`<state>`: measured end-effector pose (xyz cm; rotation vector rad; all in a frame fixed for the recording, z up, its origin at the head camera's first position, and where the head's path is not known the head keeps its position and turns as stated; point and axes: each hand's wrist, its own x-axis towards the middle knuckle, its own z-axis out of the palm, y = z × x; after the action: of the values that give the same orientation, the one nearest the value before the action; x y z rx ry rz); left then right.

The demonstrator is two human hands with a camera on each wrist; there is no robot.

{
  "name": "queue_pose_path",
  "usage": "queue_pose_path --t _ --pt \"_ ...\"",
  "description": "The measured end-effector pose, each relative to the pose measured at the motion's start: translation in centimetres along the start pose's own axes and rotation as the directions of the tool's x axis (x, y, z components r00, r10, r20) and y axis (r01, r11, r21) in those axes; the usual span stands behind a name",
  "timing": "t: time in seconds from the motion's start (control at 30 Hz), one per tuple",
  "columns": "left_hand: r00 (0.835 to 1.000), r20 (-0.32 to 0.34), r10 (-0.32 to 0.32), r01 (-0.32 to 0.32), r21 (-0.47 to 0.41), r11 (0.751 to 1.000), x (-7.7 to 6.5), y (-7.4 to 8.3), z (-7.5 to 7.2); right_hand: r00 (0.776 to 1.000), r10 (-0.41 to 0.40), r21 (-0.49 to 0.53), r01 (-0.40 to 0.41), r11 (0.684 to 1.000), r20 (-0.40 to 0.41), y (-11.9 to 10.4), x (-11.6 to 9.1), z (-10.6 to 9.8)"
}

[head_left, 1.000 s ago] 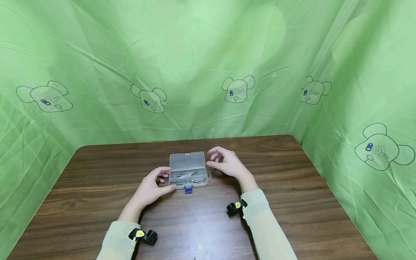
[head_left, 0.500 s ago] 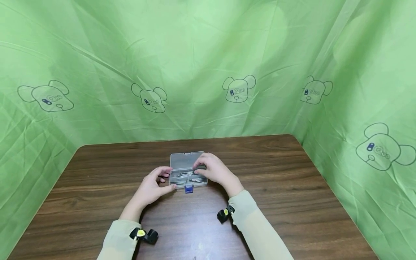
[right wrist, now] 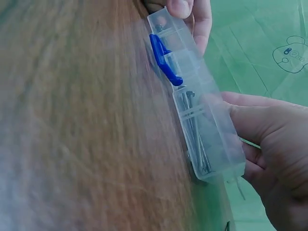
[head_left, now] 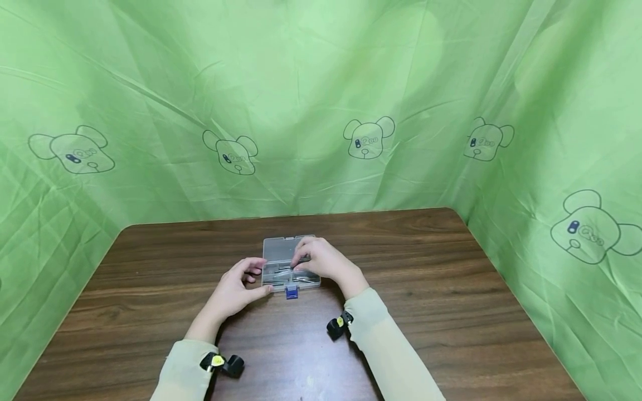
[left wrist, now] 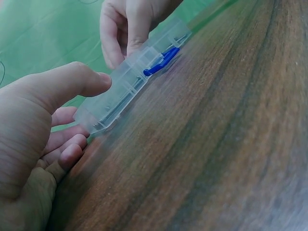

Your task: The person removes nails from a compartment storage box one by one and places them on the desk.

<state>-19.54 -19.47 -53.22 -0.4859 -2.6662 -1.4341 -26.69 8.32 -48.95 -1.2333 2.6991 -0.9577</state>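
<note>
A clear plastic compartment box (head_left: 266,269) lies on the table, its lid (head_left: 277,250) folded back and its blue latch (right wrist: 161,55) hanging at the front. Thin metal nails (right wrist: 196,130) lie in its compartments. My left hand (head_left: 233,292) holds the box's left end, thumb at the front corner and fingers at the rear. The right hand (head_left: 326,262) reaches over the right side, thumb and forefinger bent down into the rear compartment among the nails. Plastic walls hide those fingertips in the right wrist view, so I cannot tell if they pinch a nail.
The brown wooden table (head_left: 426,306) extends around the box to both sides and the front. A green cloth (head_left: 301,184) with printed bear heads hangs behind its back edge. Each sleeve carries a black wrist camera (head_left: 233,365).
My right hand has moved left from beside the box, over its right end, and lowered its fingers into the rear compartment. The left hand and the box have stayed put.
</note>
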Motion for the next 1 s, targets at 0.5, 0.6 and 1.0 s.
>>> queue_pose_path --t 0.5,0.6,1.0 --pt "1.0 0.008 -0.007 0.007 -0.001 1.0 -0.1 0.2 -0.1 0.999 -0.026 -0.083 0.028 0.996 0.023 0.6 -0.1 0.2" --pt "1.0 0.013 -0.01 0.01 -0.003 1.0 -0.1 0.1 -0.1 0.999 -0.02 -0.097 0.024 0.995 0.041 0.5 0.0 0.1" --pt "1.0 0.012 -0.011 0.011 -0.007 1.0 -0.1 0.1 0.0 0.993 0.001 -0.215 0.024 0.976 0.115 -1.0 0.5 -0.5"
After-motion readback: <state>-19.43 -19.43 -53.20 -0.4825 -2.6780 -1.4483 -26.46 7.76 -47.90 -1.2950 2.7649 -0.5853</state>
